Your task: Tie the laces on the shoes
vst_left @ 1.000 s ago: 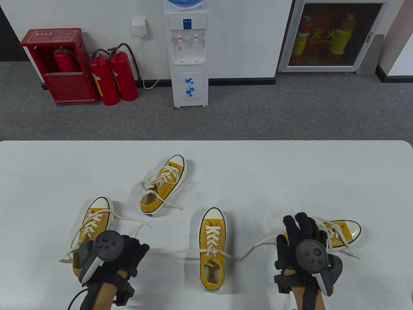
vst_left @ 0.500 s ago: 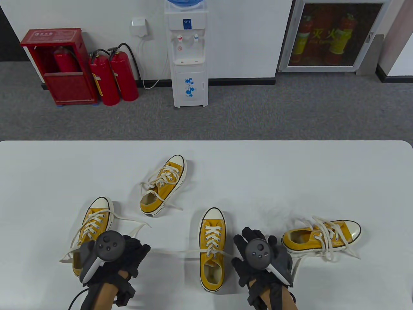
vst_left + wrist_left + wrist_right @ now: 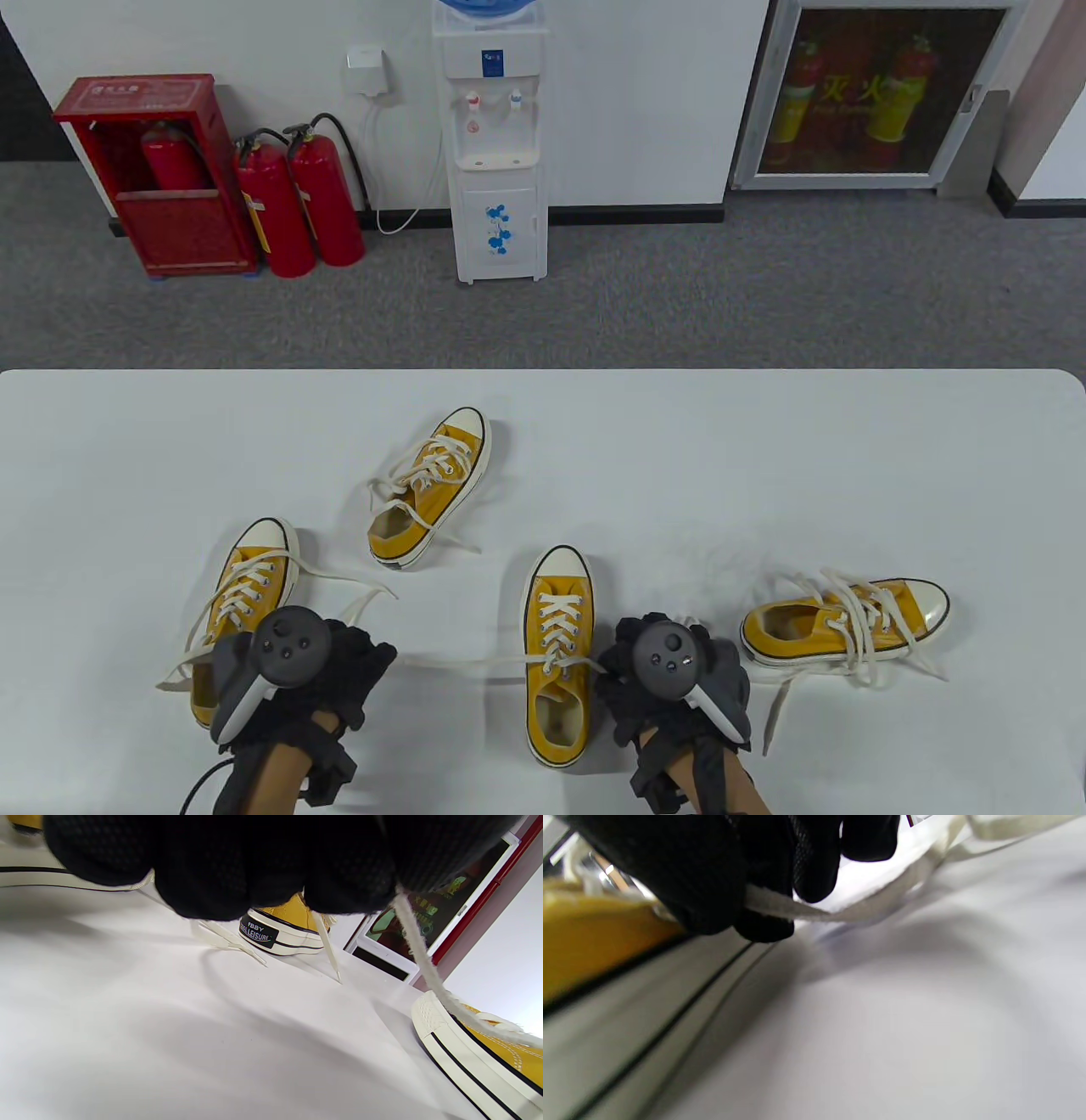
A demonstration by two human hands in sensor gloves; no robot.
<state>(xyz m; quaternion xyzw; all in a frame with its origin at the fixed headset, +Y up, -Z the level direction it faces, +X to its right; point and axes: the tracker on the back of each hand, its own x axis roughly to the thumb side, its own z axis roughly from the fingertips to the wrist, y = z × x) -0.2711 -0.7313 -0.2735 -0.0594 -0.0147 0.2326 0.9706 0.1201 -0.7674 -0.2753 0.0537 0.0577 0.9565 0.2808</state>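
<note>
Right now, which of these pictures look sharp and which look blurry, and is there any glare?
Table view: sharp and evenly lit, with soft shadows beside each shoe on the white table. Left wrist view: the heel label reads clearly, though the left hand is a dark, close mass. Right wrist view: mostly smeared; only the lace pinched by the right hand looks fairly crisp. No strong glare shows.

Beyond my white table I see grey carpet, a water dispenser, and red extinguishers against the white wall.
</note>
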